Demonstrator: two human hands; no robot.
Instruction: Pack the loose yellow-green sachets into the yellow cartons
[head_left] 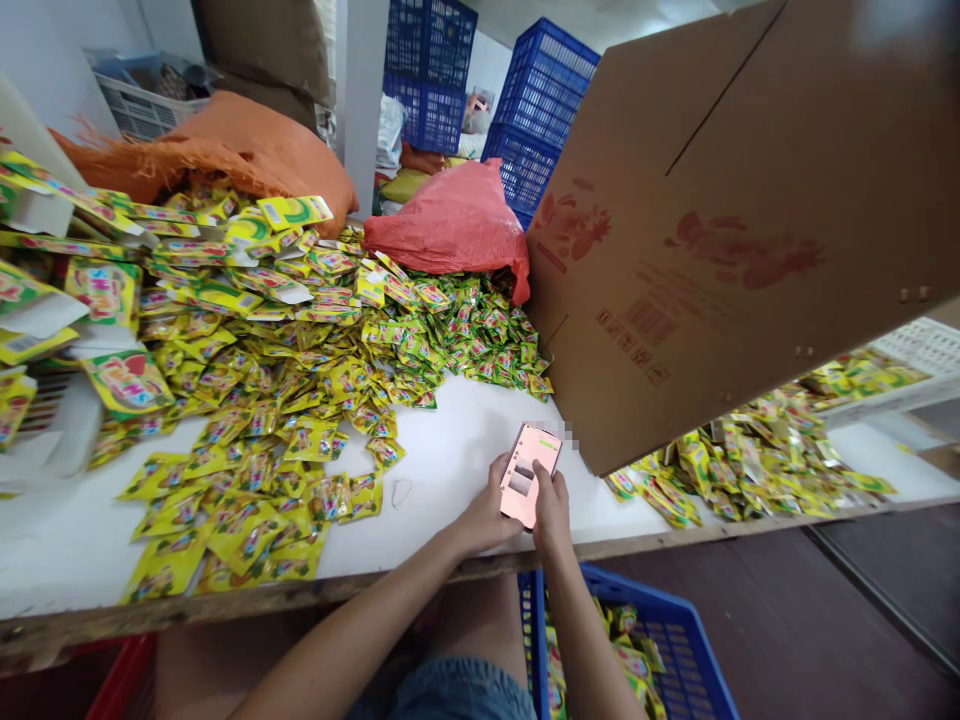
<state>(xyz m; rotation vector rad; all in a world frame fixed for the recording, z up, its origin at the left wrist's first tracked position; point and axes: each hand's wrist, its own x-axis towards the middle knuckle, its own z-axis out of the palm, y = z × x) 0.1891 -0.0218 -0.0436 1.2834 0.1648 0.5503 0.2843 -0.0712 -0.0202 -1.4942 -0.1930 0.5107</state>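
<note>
A smartphone (528, 478) with a lit, pinkish screen is held over the front edge of the white table (442, 440). My left hand (487, 512) wraps around its left side and lower edge. At its right side is my right hand (552, 508), with the thumb over the screen and the fingers around the edge. The screen shows what looks like a chat page with a picture; its text is too small to read. Left of my hands lie many small yellow candy packets (259, 530), and a thin loop (402, 493) rests on the tabletop.
Flat candy boxes (131, 385) pile up at the left, before an orange sack (262, 150). A red bag (457, 225) spills green-yellow packets. A large cardboard box (675, 250) leans at the right, with packets (739, 460) beyond. A blue crate (686, 650) stands below the table edge.
</note>
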